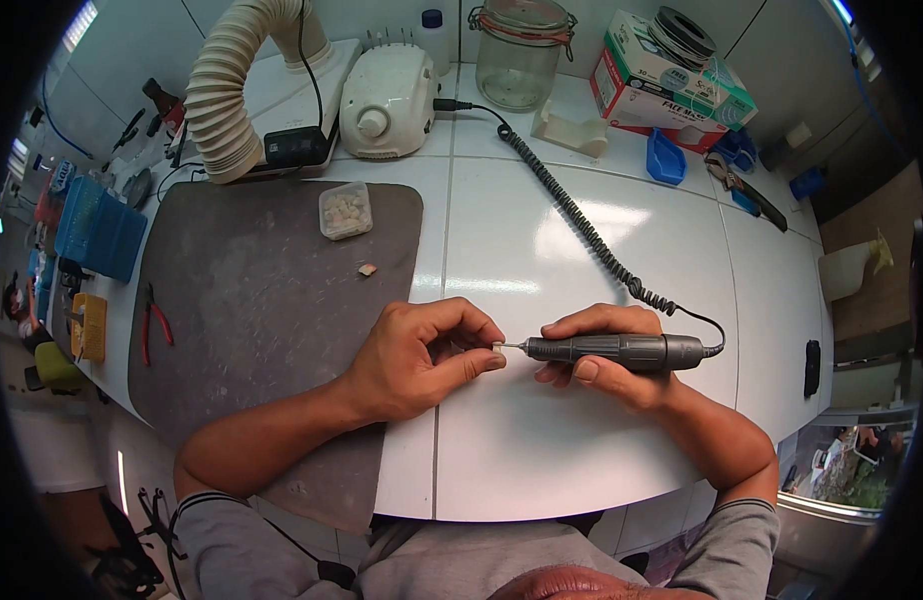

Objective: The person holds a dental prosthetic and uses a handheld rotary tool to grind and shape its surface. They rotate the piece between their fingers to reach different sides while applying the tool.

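My left hand (410, 362) pinches a small pale piece (499, 349) between thumb and forefinger, close to the mat's right edge. Fingers of my right hand (630, 388) wrap round a dark rotary handpiece (622, 349), held level. Its thin metal bit points left, with the tip right at the small piece. From the handpiece's rear a coiled black cord (582, 225) runs up to the white control unit (390, 105). Beyond my left hand, a loose pale and brown chip (368, 270) lies on the grey mat (252, 290), near a clear tub (345, 210) of similar pieces.
Red-handled pliers (154, 328) rest on the mat's left side. A ribbed hose (222, 95) arches down at the back left. Along the back stand a glass jar (522, 60) and stacked boxes (662, 85). An adjustable wrench (747, 190) lies at the right.
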Tool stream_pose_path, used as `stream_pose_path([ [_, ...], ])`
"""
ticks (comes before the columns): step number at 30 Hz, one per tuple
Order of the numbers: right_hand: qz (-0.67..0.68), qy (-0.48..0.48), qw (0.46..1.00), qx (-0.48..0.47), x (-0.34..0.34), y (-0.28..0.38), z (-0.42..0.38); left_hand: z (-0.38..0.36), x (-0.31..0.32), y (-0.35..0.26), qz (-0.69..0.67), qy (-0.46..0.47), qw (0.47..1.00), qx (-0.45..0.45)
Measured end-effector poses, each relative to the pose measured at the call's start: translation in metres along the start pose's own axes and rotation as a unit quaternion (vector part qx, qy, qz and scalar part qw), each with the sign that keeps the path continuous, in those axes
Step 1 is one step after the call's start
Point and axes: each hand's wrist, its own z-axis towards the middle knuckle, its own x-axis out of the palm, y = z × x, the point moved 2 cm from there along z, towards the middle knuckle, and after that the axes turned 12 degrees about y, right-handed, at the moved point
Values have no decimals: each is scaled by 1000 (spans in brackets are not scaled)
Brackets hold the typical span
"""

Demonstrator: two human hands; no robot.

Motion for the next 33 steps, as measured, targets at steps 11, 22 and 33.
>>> stream_pose_path([
  [11, -17, 3, 1000, 1, 1, 2, 0, 0, -2, -2, 5, 15, 1000, -20],
  [22, -32, 4, 999, -1, 1, 2, 1, 0, -1, -3, 3, 21, 1000, -22],
  [33, -31, 6, 999, 0, 2, 2, 1, 0, -1, -3, 7, 25, 1000, -18],
])
